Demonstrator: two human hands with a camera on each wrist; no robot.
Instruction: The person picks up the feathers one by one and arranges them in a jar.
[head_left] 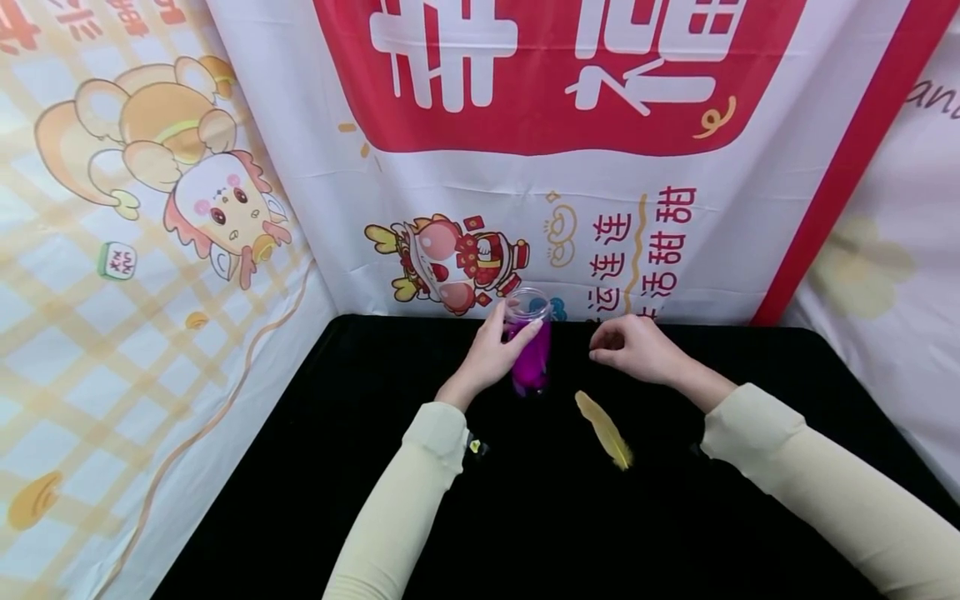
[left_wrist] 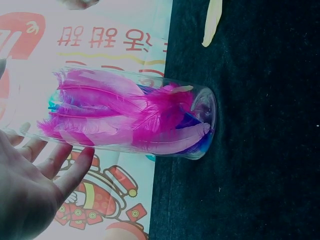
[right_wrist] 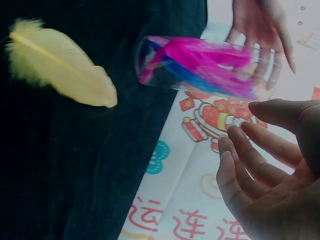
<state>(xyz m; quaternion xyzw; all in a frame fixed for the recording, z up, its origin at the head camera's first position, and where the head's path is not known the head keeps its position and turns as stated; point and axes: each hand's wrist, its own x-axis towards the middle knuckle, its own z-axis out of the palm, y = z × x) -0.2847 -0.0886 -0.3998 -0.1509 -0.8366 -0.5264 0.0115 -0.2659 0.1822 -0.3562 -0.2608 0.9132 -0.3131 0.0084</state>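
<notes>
A clear glass jar (head_left: 531, 367) without a lid stands upright near the far edge of the black table. Packed inside are pink and blue feathers (left_wrist: 130, 112). My left hand (head_left: 489, 357) grips the jar from its left side near the top, thumb across the front. Just right of the jar hovers my right hand (head_left: 641, 350), its fingers loosely bent and holding nothing. A single yellow feather (head_left: 603, 429) lies on the tabletop, nearer to me than the jar and slightly right of it.
Black cloth covers the table (head_left: 525, 517). Behind it hangs a white and red printed curtain (head_left: 450, 175), right at the far edge. A checked cartoon sheet (head_left: 150, 333) closes off the left side, and a pale sheet (head_left: 885, 275) the right.
</notes>
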